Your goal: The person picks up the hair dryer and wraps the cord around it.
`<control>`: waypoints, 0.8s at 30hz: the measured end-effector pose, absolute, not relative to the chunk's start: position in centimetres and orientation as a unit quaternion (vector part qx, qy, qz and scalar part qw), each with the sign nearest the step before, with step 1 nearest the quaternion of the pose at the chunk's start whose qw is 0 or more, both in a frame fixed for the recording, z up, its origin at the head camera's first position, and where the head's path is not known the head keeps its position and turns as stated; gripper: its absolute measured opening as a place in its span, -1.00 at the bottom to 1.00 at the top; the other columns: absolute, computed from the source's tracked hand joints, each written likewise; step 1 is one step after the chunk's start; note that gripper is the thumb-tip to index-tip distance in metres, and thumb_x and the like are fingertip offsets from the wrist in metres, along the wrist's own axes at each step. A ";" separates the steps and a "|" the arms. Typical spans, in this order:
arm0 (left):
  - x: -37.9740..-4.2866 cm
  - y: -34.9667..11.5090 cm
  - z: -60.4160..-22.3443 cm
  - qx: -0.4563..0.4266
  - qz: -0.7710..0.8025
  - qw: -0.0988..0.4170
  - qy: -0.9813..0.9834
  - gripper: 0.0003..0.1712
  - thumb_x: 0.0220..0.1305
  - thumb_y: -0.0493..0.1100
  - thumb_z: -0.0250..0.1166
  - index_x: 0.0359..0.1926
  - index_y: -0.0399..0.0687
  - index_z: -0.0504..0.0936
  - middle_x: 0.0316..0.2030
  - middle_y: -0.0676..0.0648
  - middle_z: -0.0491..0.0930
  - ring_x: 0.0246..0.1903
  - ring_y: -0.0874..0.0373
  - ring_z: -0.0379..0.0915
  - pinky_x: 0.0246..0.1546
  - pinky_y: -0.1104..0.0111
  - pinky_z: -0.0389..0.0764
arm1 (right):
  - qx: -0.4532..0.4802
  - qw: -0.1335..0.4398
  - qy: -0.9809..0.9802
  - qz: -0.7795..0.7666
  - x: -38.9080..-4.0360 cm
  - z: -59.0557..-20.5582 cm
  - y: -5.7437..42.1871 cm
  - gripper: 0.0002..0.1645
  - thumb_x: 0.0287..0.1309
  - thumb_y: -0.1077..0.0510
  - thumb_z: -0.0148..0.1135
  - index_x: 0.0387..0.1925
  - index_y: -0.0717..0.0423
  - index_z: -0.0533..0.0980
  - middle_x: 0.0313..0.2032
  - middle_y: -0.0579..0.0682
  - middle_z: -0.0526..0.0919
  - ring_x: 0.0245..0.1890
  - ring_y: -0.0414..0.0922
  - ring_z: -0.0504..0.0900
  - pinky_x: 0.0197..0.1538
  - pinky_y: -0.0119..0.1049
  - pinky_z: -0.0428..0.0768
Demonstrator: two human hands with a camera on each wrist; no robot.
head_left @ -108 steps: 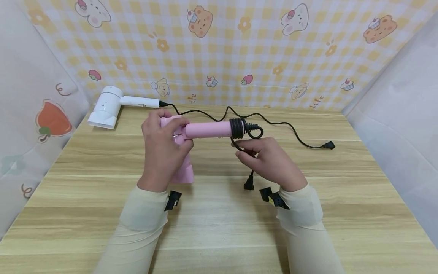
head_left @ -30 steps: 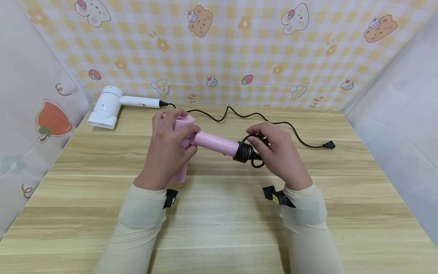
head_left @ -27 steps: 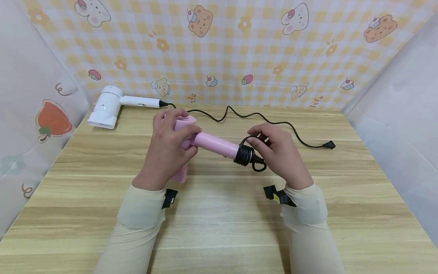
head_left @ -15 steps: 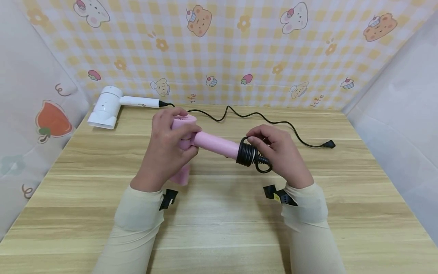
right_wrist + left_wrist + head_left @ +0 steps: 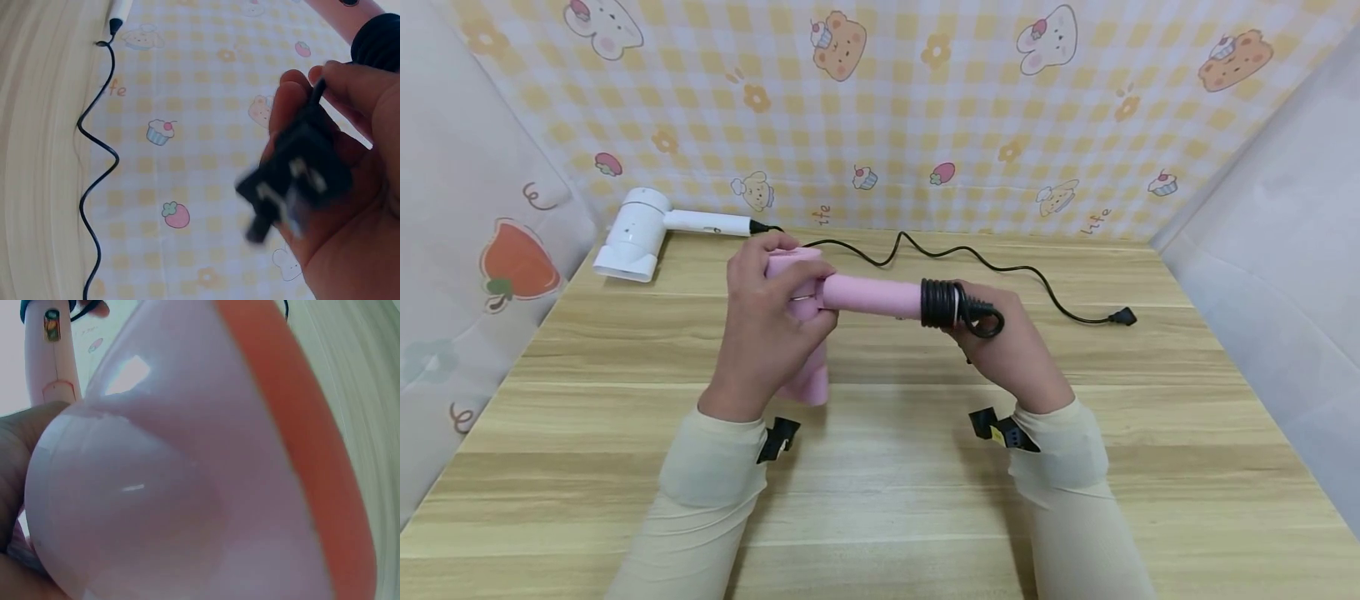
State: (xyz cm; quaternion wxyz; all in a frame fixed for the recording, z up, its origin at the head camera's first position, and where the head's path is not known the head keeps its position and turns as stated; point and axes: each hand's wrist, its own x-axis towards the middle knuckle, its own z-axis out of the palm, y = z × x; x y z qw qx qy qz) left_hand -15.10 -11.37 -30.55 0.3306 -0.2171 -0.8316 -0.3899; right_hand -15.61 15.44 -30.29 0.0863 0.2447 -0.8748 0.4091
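My left hand (image 5: 767,321) grips the head of a pink hair dryer (image 5: 872,296), holding it above the table with its handle pointing right. In the left wrist view the dryer's glossy body (image 5: 181,444) with an orange-red band fills most of the picture. The black cord (image 5: 938,303) is wound in several tight turns around the handle's end, with a small loop sticking out beyond. My right hand (image 5: 1011,358) is partly hidden behind these turns. The right wrist view shows its thumb and fingers (image 5: 356,87) pinching the cord just above a dangling, blurred black plug (image 5: 306,165).
A white hair dryer (image 5: 634,233) lies at the back left of the wooden table (image 5: 880,500). Its black cord (image 5: 955,250) runs wavily along the back to a plug (image 5: 1122,316) at the right. A yellow checked cloth (image 5: 895,125) hangs behind.
The pink dryer's handle has swung up from a downward slant to nearly level. My right hand has passed from above the coil to behind and below it, taking the cord's end round.
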 end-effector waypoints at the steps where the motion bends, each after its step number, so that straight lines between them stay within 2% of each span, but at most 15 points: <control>1: -15.1 -11.3 -30.6 -0.211 -0.390 0.331 -0.833 -0.69 -0.13 -0.36 0.48 -0.25 -0.11 0.75 0.08 -0.31 0.39 0.14 -0.24 0.18 0.12 -0.05 0.19 | 0.234 0.075 -0.880 0.406 -15.6 -30.3 15.4 -0.75 0.18 0.38 0.31 -0.13 0.07 0.65 -0.25 -0.03 0.71 -0.35 -0.12 0.56 -0.24 -0.15 0.53; 3: -15.1 -11.2 -30.6 -0.198 -0.393 0.330 -0.835 -0.67 -0.15 -0.36 0.49 -0.24 -0.13 0.75 0.08 -0.30 0.38 0.14 -0.24 0.18 0.12 -0.03 0.19 | 0.216 0.050 -0.887 0.406 -15.6 -30.3 15.4 -0.83 0.23 0.32 0.30 -0.16 0.08 0.64 -0.30 -0.01 0.69 -0.42 -0.11 0.55 -0.31 -0.16 0.53; 8: -15.0 -11.1 -30.7 -0.168 -0.398 0.333 -0.838 -0.63 -0.18 -0.39 0.49 -0.22 -0.17 0.75 0.10 -0.31 0.38 0.13 -0.28 0.17 0.10 0.00 0.20 | 0.231 0.011 -0.886 0.403 -15.7 -30.4 15.1 -0.87 0.28 0.29 0.25 -0.15 0.10 0.57 -0.42 -0.02 0.57 -0.51 -0.11 0.52 -0.46 -0.22 0.53; 13: -15.1 -11.1 -30.8 -0.144 -0.385 0.336 -0.847 -0.60 -0.20 -0.41 0.50 -0.19 -0.18 0.75 0.12 -0.31 0.38 0.16 -0.30 0.15 0.12 -0.03 0.20 | 0.261 0.004 -0.881 0.394 -15.8 -30.5 14.6 -0.83 0.24 0.32 0.24 -0.16 0.08 0.51 -0.44 -0.05 0.51 -0.48 -0.14 0.54 -0.47 -0.28 0.52; 19: -15.2 -11.2 -31.1 -0.124 -0.357 0.345 -0.859 -0.59 -0.18 -0.40 0.51 -0.17 -0.18 0.75 0.12 -0.32 0.40 0.17 -0.33 0.16 0.17 -0.08 0.18 | 0.262 -0.013 -0.902 0.342 -15.7 -30.6 14.2 -0.83 0.23 0.23 0.26 -0.13 0.09 0.54 -0.48 -0.12 0.59 -0.55 -0.20 0.52 -0.46 -0.28 0.51; 24: -15.3 -11.1 -31.4 -0.101 -0.346 0.320 -0.876 -0.60 -0.12 -0.39 0.49 -0.14 -0.17 0.75 0.16 -0.27 0.38 0.20 -0.34 0.12 0.17 -0.09 0.25 | 0.264 -0.039 -0.909 0.320 -15.7 -30.7 13.9 -0.80 0.22 0.17 0.31 -0.13 0.11 0.56 -0.47 -0.15 0.61 -0.50 -0.22 0.54 -0.38 -0.25 0.53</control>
